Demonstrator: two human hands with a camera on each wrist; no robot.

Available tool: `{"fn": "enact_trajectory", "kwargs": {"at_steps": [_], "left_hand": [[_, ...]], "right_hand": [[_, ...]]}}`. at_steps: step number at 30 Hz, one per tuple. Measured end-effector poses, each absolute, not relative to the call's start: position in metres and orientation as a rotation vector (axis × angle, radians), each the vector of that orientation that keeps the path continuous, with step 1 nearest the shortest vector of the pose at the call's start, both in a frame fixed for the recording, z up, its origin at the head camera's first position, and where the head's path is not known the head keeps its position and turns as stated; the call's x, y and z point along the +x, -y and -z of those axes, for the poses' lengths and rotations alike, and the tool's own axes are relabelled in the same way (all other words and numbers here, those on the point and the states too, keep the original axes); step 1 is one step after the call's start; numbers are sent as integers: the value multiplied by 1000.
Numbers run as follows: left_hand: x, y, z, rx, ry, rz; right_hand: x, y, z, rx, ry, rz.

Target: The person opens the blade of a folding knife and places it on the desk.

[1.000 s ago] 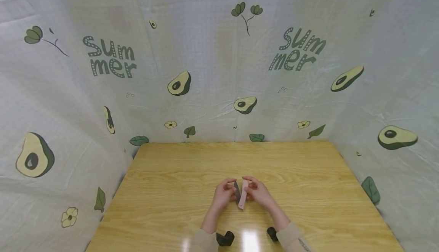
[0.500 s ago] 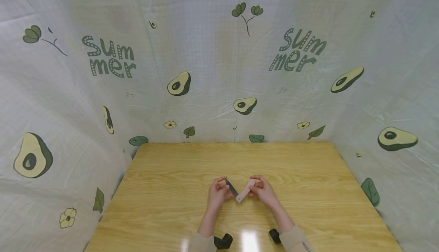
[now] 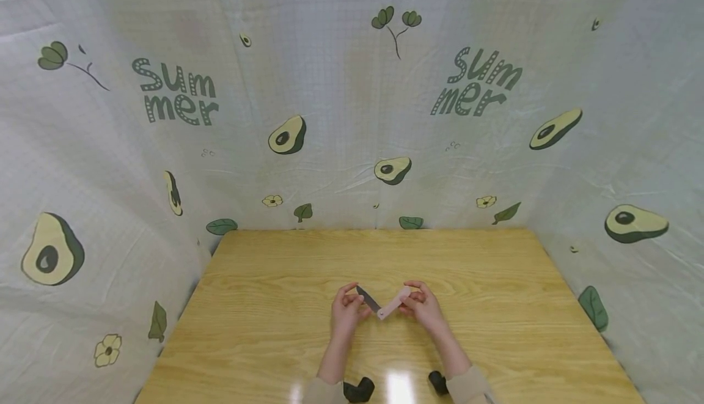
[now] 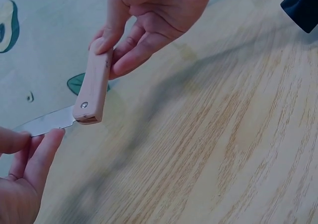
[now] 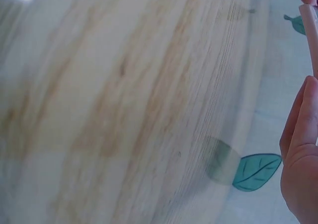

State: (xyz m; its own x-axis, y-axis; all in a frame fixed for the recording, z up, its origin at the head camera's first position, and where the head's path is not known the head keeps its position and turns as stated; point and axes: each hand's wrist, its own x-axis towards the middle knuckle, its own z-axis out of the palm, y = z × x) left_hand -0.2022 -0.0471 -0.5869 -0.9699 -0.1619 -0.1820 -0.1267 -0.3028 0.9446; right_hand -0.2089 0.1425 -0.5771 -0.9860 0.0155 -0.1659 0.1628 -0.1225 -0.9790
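Observation:
A folding knife (image 4: 92,87) with a pink handle and a steel blade is held above the table, partly unfolded into a wide V in the head view. My left hand (image 3: 346,315) pinches the blade (image 4: 52,122) between thumb and fingers. My right hand (image 3: 426,309) grips the handle's far end, thumb on its face. A round pivot screw (image 4: 84,105) shows where the blade meets the handle. In the right wrist view only part of the handle (image 5: 311,40) appears at the right edge, beside the right hand (image 5: 303,159).
The wood-grain table (image 3: 275,269) lies under both hands. A pale cloth (image 3: 341,86) printed with avocados and leaves hangs around its back and sides. Black devices (image 3: 360,390) sit at the wrists near the sleeves.
My hands have moved apart, left hand leftward and right hand rightward. The knife's blade and handle have swung from a narrow V to a wide one, the pivot end rising in the head view.

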Motion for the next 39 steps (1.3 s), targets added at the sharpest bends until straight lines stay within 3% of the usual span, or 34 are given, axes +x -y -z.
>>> {"fn": "enact_trajectory", "kwargs": {"at_steps": [39], "left_hand": [[-191, 26, 581, 583, 1348, 2487]], "right_hand": [[-198, -125, 586, 446, -1680, 2690]]}}
